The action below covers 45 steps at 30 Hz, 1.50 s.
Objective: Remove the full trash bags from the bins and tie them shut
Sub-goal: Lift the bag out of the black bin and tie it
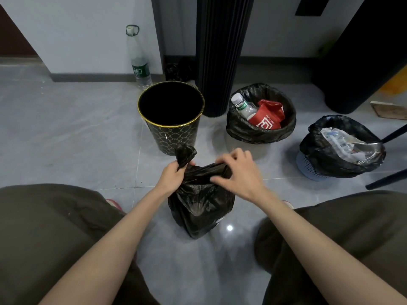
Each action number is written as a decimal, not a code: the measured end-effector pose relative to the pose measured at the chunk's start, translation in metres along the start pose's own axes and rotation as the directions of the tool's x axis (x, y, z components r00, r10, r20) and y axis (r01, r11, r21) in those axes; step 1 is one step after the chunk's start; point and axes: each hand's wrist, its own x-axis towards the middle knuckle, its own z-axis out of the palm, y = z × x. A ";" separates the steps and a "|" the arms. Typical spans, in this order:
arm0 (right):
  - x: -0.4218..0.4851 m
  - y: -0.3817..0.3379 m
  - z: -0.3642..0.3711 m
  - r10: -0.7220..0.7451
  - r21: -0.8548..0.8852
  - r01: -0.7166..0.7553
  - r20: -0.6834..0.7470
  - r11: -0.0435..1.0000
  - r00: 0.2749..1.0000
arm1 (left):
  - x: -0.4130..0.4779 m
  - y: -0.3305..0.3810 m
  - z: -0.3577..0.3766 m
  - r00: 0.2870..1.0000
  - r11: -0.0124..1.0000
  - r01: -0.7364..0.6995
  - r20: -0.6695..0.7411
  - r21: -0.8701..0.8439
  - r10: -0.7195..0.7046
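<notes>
The black trash bag (198,208) sits on the tiled floor (66,128) between the knees. The left hand (174,176) grips one twisted ear of its mouth, and the right hand (239,172) pinches the opposite bunch. The film looks thin, soft, slippery and probably light, so hold the ears, not the belly. Beyond stand the empty gold-rimmed bin (174,137), a bottle-and-carton bin (259,133) and a lavender basket bin (308,166), both with bags still to pull.

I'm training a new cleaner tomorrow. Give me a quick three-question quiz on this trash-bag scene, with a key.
1. True or false: the gold-rimmed bin is lined with a bag.
2. How many bins have full bags yet to be lifted out? A) one B) two C) three
3. Which hand grips the upstanding twisted corner of the bag on the floor?
Key: 1 false. 2 B: the one holding the red paper bag and the blue basket. 3 the left hand; the right hand grips the other side.
</notes>
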 end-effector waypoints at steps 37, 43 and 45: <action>0.011 -0.009 0.016 0.343 0.877 -0.401 0.303 0.266 0.889 | -0.007 -0.005 0.033 0.989 0.907 -0.071 0.150 0.415 0.009; 0.014 -0.006 0.005 0.275 0.881 -0.316 0.226 0.351 0.935 | -0.005 -0.001 0.048 1.000 0.946 -0.010 0.004 0.324 0.009; 0.014 0.002 0.004 0.288 0.909 -0.309 0.228 0.279 0.930 | -0.005 0.001 0.048 1.000 0.968 0.003 -0.015 0.252 0.000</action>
